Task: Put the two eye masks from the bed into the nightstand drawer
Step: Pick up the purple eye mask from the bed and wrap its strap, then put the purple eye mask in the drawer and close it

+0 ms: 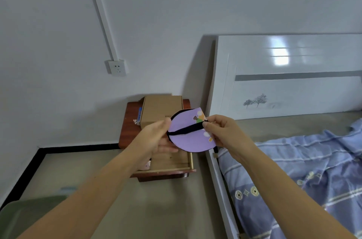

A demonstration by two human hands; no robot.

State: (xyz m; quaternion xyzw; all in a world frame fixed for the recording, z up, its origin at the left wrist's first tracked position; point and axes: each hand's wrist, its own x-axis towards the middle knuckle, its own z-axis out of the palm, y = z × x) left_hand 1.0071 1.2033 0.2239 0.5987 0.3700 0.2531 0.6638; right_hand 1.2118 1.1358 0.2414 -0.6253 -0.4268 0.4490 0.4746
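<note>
A purple eye mask point(188, 139) with a black strap and small cartoon prints is held up between both hands above the open nightstand drawer point(172, 164). My left hand point(156, 139) grips its left edge. My right hand point(223, 133) pinches the black strap at its right side. The drawer is pulled out from the reddish-brown nightstand point(127, 127); a small pinkish item point(146, 165) shows in its left part under my left wrist, too hidden to identify.
A cardboard box point(160, 109) stands on the nightstand top. The white bed frame point(215, 170) and headboard point(284, 78) are at the right, with a blue patterned blanket point(303, 170). A wall socket point(117, 67) sits on the left wall. Something green point(29, 213) lies bottom left.
</note>
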